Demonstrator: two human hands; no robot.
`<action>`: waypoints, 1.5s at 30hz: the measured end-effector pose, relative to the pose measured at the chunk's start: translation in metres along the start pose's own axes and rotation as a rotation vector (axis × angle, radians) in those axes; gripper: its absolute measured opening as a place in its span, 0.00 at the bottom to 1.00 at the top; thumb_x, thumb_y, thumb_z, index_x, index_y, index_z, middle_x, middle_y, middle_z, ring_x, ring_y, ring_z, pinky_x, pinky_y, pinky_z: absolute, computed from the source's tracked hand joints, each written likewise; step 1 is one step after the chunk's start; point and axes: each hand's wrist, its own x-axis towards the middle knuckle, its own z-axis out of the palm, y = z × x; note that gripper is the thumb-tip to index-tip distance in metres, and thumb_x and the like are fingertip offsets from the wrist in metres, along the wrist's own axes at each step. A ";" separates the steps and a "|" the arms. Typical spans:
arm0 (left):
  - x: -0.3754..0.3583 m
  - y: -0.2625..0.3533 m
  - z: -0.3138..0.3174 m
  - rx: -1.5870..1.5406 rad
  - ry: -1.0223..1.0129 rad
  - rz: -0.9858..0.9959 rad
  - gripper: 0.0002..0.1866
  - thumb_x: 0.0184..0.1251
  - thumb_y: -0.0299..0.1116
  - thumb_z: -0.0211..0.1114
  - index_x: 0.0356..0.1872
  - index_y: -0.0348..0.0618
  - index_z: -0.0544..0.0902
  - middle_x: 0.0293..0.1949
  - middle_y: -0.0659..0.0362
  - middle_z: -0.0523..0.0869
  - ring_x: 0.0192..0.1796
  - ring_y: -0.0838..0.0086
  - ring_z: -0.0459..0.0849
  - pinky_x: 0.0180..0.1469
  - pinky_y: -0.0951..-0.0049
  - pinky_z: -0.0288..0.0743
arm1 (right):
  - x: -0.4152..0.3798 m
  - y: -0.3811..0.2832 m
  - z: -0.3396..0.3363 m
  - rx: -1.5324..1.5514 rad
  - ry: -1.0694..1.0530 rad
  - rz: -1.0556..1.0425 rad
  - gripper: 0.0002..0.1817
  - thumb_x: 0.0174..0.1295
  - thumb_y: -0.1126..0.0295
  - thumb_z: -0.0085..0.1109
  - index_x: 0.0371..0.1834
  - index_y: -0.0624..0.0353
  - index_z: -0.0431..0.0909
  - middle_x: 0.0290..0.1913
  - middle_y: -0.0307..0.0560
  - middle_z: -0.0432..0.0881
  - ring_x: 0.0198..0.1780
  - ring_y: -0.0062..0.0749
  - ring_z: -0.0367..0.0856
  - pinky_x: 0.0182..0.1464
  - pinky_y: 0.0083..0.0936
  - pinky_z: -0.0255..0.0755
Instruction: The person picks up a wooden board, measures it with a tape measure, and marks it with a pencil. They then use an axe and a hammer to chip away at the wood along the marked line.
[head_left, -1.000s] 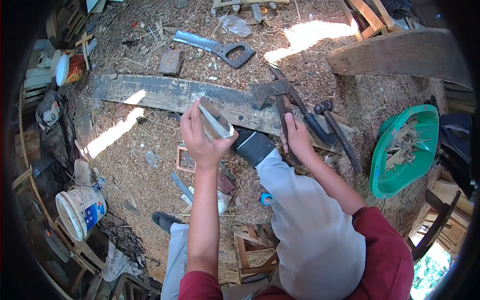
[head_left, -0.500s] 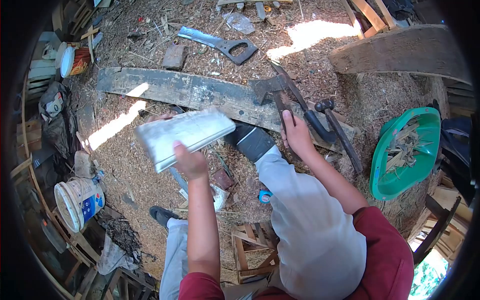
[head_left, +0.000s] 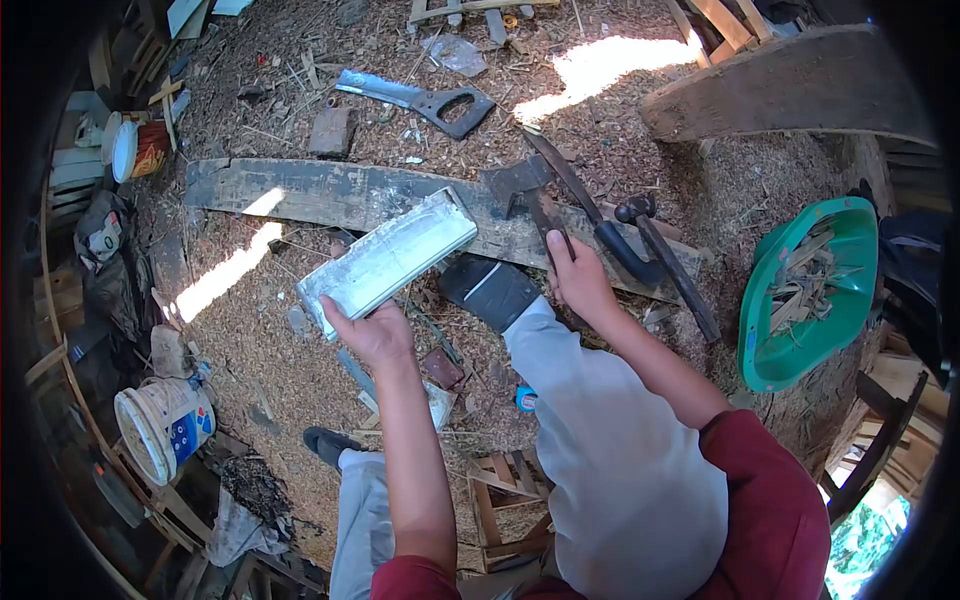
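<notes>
My left hand [head_left: 372, 335] is closed on the near end of a whitish rectangular block [head_left: 390, 258] with a grooved long edge. The block is tilted, its far end overlapping a long weathered plank [head_left: 330, 190] from this view. Wrapped in my right hand [head_left: 582, 280] is the handle of a hatchet [head_left: 517, 182], its dark head over the plank. Right of it a black-handled blade tool [head_left: 625, 252] and a hammer [head_left: 668, 262] lie across the plank. My shoe [head_left: 490, 290] is between the two hands.
Beyond the plank lie a handsaw [head_left: 440, 105] and a brown block [head_left: 332, 132]. A green basin [head_left: 755, 345] with wood scraps stands at right, a white bucket [head_left: 145, 435] at left. A curved board [head_left: 790, 85] rises at upper right. Wood chips cover the ground.
The whitish block has been turned in my left hand, its far end swinging up and away, with more of the palm showing. My right hand keeps the hatchet nearly where it was.
</notes>
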 end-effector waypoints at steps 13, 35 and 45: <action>-0.007 0.002 0.055 0.502 -0.115 0.165 0.35 0.83 0.56 0.57 0.71 0.31 0.73 0.68 0.50 0.82 0.70 0.61 0.80 0.73 0.57 0.74 | -0.055 -0.048 -0.022 -0.235 -0.071 -0.513 0.20 0.71 0.51 0.64 0.46 0.60 0.80 0.33 0.59 0.84 0.37 0.58 0.85 0.39 0.45 0.76; 0.067 -0.049 0.031 1.224 0.093 0.324 0.30 0.78 0.32 0.61 0.67 0.22 0.56 0.61 0.24 0.75 0.63 0.40 0.81 0.65 0.49 0.73 | -0.040 -0.048 -0.016 -0.248 -0.043 -0.312 0.23 0.76 0.49 0.59 0.44 0.62 0.80 0.28 0.61 0.83 0.31 0.57 0.85 0.34 0.43 0.74; 0.064 -0.102 0.064 1.045 0.047 0.252 0.31 0.73 0.25 0.59 0.71 0.26 0.57 0.63 0.32 0.76 0.65 0.47 0.81 0.70 0.55 0.70 | -0.033 -0.057 -0.014 -0.219 -0.056 -0.324 0.23 0.78 0.50 0.54 0.43 0.63 0.78 0.28 0.65 0.81 0.35 0.64 0.84 0.37 0.48 0.73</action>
